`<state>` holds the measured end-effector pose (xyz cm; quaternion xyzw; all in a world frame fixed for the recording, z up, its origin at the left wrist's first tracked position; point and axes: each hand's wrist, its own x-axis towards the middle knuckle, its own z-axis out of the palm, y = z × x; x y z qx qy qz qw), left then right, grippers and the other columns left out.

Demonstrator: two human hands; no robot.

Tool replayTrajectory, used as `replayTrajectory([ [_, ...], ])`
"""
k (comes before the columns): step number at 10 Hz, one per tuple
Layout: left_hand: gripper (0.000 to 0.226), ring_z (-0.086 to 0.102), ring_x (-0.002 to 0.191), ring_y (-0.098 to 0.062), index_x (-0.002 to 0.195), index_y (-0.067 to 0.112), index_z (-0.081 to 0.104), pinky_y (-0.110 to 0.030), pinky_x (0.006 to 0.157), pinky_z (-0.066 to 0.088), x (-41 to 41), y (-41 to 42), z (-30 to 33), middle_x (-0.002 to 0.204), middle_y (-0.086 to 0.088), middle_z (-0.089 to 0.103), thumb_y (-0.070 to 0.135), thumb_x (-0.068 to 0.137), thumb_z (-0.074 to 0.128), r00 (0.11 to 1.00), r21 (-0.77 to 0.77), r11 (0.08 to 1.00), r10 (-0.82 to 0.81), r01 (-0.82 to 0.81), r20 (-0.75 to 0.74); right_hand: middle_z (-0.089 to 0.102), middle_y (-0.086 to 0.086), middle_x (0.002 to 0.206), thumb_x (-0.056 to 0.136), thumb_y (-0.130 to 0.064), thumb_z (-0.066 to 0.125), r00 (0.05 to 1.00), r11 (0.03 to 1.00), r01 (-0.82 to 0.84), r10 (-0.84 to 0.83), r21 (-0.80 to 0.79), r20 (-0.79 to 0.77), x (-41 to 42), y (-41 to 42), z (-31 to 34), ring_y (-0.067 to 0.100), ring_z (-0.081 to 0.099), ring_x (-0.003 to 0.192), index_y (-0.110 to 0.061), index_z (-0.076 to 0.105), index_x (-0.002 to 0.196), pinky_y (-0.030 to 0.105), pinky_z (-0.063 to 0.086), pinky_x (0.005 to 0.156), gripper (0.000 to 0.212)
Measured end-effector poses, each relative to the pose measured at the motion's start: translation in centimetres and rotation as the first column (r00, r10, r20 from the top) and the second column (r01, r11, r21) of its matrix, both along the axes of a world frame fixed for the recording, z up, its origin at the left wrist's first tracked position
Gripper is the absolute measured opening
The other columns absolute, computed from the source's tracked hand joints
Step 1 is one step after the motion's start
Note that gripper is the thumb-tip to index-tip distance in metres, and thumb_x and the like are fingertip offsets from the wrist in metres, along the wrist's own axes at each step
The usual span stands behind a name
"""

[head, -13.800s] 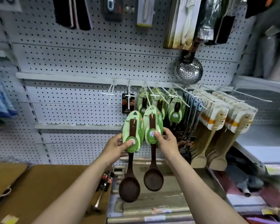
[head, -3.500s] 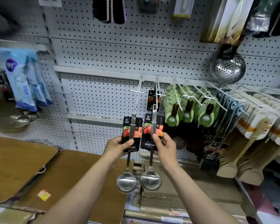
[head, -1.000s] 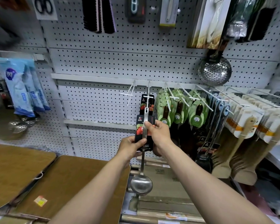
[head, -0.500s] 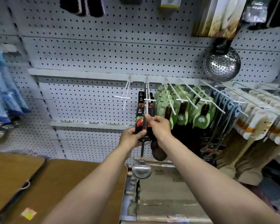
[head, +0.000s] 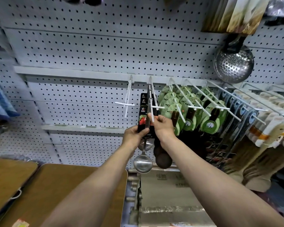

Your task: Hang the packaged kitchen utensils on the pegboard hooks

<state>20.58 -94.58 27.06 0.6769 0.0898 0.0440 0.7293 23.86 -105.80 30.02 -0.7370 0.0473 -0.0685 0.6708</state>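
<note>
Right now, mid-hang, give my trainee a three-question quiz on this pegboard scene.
1. True or false: the hook left of the ladle hook is bare.
2. Which packs hang just right of the steel ladles? A) green-carded dark spoons B) scissors C) blue bags
3. Fill in: the left hand grips the ladle card's lower part, while the right hand pinches near its ____.

Key: 1 true; 2 A; 3 top, by the hook tip.
</note>
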Motion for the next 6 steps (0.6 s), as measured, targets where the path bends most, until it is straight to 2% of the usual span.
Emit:
replayTrajectory([
  [2,0.018,0.074,0.085,-0.023,0.103,0.014,0.073,-0.048,0.08,0.06,0.4,-0.2,-0.4,0.097,-0.005,0.076,0.014,0.085,0.073,1.0,-0.029,0.999,0.013,-0.013,-0.008,0.076,0.009,0.088,0.089,-0.044,0.07,1.0,1.0,0.001,-0.001,-0.01,0.01,0.0,0.1,-0.1,0.016,0.065,0.076,-0.004,0.071,0.091,0.035,0.055,0.08,0.04],
  [3,0.016,0.074,0.088,-0.022,0.102,0.015,0.073,-0.043,0.085,0.058,0.1,-0.2,-0.2,0.096,-0.003,0.076,0.014,0.085,0.073,1.0,-0.04,0.999,0.017,-0.018,-0.009,0.075,0.008,0.087,0.09,-0.045,0.068,1.0,1.0,-0.001,0.001,-0.021,0.008,-0.3,0.2,0.2,0.015,0.065,0.077,-0.005,0.071,0.092,0.032,0.054,0.077,0.04],
  [4,0.011,0.073,0.09,-0.022,0.098,0.018,0.072,-0.042,0.088,0.057,-0.2,-0.4,0.0,0.098,-0.005,0.076,0.013,0.088,0.07,1.0,-0.064,0.998,0.019,-0.02,-0.015,0.074,0.004,0.094,0.092,-0.051,0.063,0.998,0.998,-0.051,0.049,-0.033,-0.047,-0.3,0.2,0.2,0.019,0.068,0.088,-0.011,0.072,0.099,0.033,0.055,0.084,0.041],
  [5,0.011,0.069,0.098,-0.022,0.101,0.016,0.067,-0.04,0.094,0.054,-1.5,-0.6,0.8,0.109,-0.009,0.072,0.017,0.09,0.068,0.998,-0.007,0.999,0.039,-0.04,-0.047,0.07,0.008,0.117,0.093,-0.059,0.053,0.986,0.991,-0.089,0.073,-0.101,-0.151,-1.3,0.0,0.4,0.027,0.065,0.109,-0.014,0.066,0.121,0.042,0.051,0.099,0.055],
  [6,0.044,0.06,0.114,-0.025,0.128,0.01,0.056,-0.035,0.095,0.047,-2.9,-1.0,1.8,0.127,-0.007,0.062,0.029,0.09,0.069,0.991,0.14,0.987,0.097,-0.084,-0.091,0.063,0.014,0.129,0.096,-0.057,0.049,0.973,0.973,-0.115,0.069,-0.202,-0.221,-2.8,-0.6,0.9,0.033,0.058,0.119,-0.009,0.058,0.133,0.044,0.046,0.104,0.061],
])
